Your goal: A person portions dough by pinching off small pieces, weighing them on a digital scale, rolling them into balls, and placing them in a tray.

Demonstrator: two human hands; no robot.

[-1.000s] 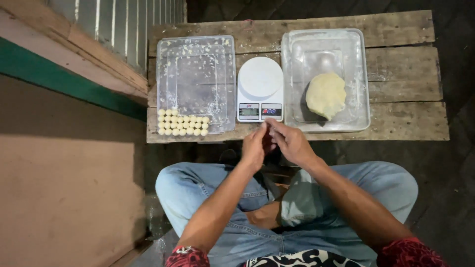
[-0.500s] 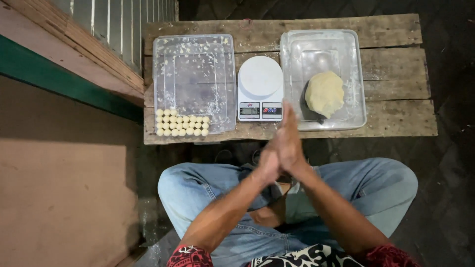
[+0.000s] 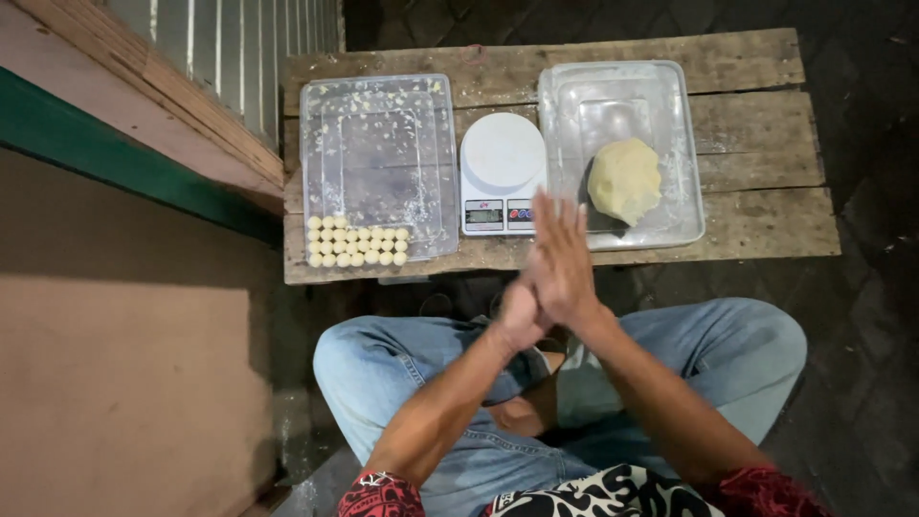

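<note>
Two hands press together palm to palm over the near edge of the desk point(image 3: 747, 230): the right hand point(image 3: 563, 263) lies flat with fingers straight and close, pointing away toward the far side, and the left hand point(image 3: 517, 314) sits under and behind it, mostly covered. Whether anything lies between the palms cannot be seen. Their long axis runs near to far, tipped slightly left.

One white scale point(image 3: 502, 187) stands just beyond the fingertips, between two clear trays. The left tray point(image 3: 379, 144) holds small dough balls point(image 3: 356, 246) in its near left corner, in three short rows; the count looks like about twenty, too small to fix exactly. The right tray point(image 3: 670, 115) holds one pale lump of dough point(image 3: 624, 179), just right of the fingertips and apart from them. The lump is roughly round, a little taller than wide.
</note>
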